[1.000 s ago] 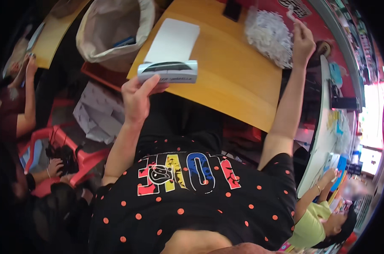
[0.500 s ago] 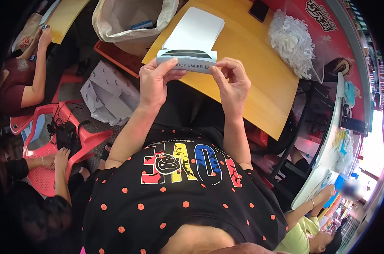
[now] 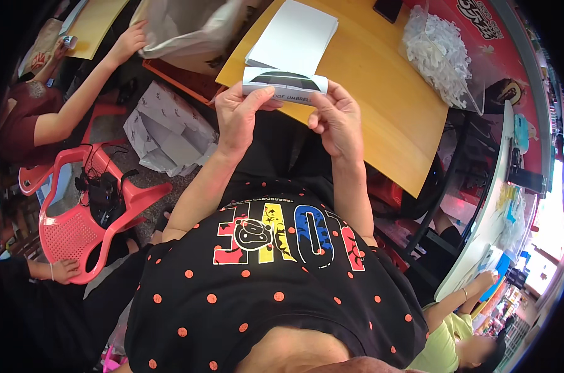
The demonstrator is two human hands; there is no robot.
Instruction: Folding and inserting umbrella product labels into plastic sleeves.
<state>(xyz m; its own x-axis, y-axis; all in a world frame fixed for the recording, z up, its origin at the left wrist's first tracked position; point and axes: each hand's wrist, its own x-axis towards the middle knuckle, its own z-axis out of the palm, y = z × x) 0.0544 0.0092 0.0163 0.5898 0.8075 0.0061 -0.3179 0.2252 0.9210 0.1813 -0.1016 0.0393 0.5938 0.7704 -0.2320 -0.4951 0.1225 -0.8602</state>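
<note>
Both hands hold a small white card (image 3: 285,82) with a dark curved print, over the near edge of the yellow wooden table (image 3: 369,99). My left hand (image 3: 239,112) grips its left end with the thumb on top. My right hand (image 3: 338,118) pinches its right end. Just beyond the card a stack of white sheets (image 3: 292,38) lies on the table. At the far right of the table a clear bag of white shredded pieces (image 3: 437,56) sits open.
A grey sack (image 3: 182,28) stands left of the table, over a red crate. A pink plastic chair (image 3: 83,205) holds a black device. Another person's arm (image 3: 83,93) reaches in at upper left. A dark phone (image 3: 389,7) lies at the table's far edge.
My right hand came back from the bag of white pieces and took the card's right end. Both hands now hold the card slightly nearer to my body.
</note>
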